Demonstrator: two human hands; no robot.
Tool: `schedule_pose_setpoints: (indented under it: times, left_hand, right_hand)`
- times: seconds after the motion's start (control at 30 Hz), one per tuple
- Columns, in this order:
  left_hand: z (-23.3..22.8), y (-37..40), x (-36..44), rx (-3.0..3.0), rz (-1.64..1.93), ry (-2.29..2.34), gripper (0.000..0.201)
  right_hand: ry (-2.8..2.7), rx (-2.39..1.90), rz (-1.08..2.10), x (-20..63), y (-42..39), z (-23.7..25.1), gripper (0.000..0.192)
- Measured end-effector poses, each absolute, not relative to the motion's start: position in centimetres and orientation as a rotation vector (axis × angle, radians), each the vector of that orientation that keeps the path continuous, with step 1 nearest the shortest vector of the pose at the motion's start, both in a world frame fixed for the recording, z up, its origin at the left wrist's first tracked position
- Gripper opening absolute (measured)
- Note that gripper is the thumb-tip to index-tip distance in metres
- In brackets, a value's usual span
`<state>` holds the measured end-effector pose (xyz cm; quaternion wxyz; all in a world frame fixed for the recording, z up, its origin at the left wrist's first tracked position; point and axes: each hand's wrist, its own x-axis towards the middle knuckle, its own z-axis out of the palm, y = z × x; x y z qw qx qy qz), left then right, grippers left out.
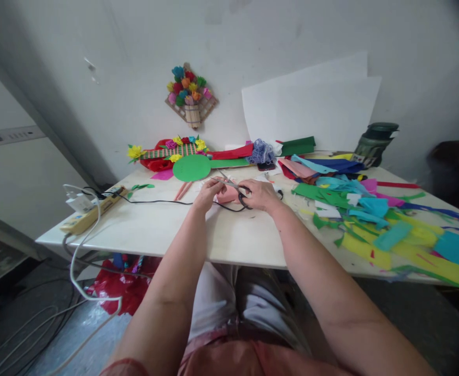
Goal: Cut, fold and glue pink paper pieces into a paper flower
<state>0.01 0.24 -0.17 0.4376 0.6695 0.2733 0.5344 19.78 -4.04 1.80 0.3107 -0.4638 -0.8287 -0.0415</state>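
My right hand (pixel 259 194) is closed around the dark handles of a pair of scissors (pixel 244 199). Their metal blades point left toward my left hand (pixel 212 192). That hand's fingers are pinched together at the edge of a piece of pink paper (pixel 226 195), close by the blade tips. Whether the blades touch the paper is too small to tell. A black cable (pixel 162 201) runs across the table and passes just under both hands. To the left of my left hand lie two thin pink strips (pixel 183 190).
Behind the hands is a green paper disc (pixel 192 168) with a flower-trimmed strip (pixel 170 151). A yellow power strip (pixel 92 213) sits left. Coloured paper scraps (pixel 370 219) cover the right side, near a dark bottle (pixel 375 145). A flower decoration (pixel 192 99) hangs on the wall.
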Motion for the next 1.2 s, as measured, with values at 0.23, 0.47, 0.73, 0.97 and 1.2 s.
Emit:
schedule_pose_setpoints:
  times: [0.23,0.47,0.73,0.97,1.2]
  left_hand:
    - [-0.16,0.17,-0.15,1.649,1.309,0.719,0.027]
    - [-0.16,0.07,0.00,1.612,1.301,0.725,0.028]
    - [-0.36,0.27,-0.06,1.615,1.288,0.753,0.030]
    - [-0.17,0.00,-0.02,1.615,1.269,0.749,0.030]
    - [-0.09,-0.05,0.09,1.594,1.260,0.738,0.032]
  right_hand:
    - [-2.185,-1.223,-0.092,19.74,-4.11,1.91,0.036]
    - [-2.186,-1.224,-0.082,19.74,-4.07,1.85,0.038]
    - [-2.183,-1.234,-0.090,19.83,-3.87,1.75,0.041]
    - [-2.176,-1.235,-0.082,19.82,-3.84,1.71,0.044]
    - [-2.190,-1.238,-0.077,19.82,-4.01,1.96,0.044]
